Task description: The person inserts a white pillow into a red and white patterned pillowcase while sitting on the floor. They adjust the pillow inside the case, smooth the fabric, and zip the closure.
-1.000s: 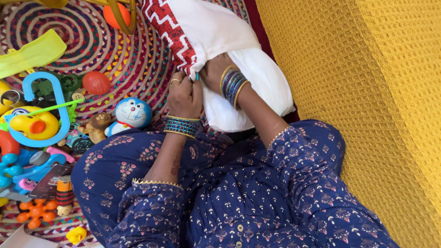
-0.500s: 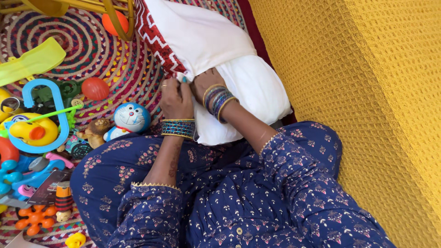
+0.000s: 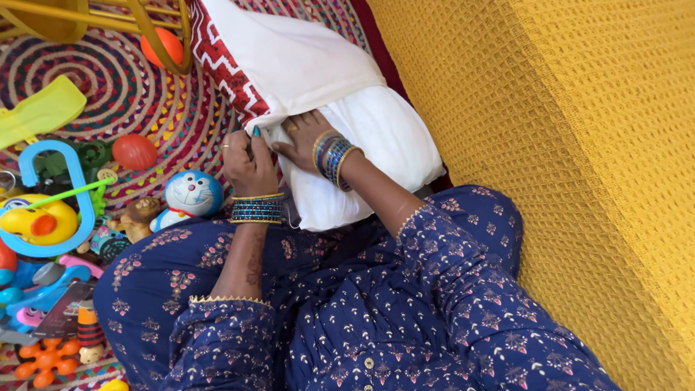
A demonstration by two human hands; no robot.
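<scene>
A white pillow (image 3: 376, 137) lies on the floor in front of my lap, partly inside a cover (image 3: 289, 58) that is white with a red zigzag border. My left hand (image 3: 246, 156) pinches the cover's edge at the pillow's near left side. My right hand (image 3: 304, 137) lies flat on the pillow just beside it, fingers at the cover's opening. Both wrists carry stacks of bangles.
A yellow waffle-textured bedspread (image 3: 565, 145) fills the right side. On the round braided rug (image 3: 94, 80) at left lie several toys: a blue cat figure (image 3: 190, 194), a red ball (image 3: 134, 150), an orange ball (image 3: 163, 45), a yellow stool frame (image 3: 87, 18).
The view has shifted slightly. The cover has slid further down over the pillow, and both hands have moved a little toward my lap along its edge.
</scene>
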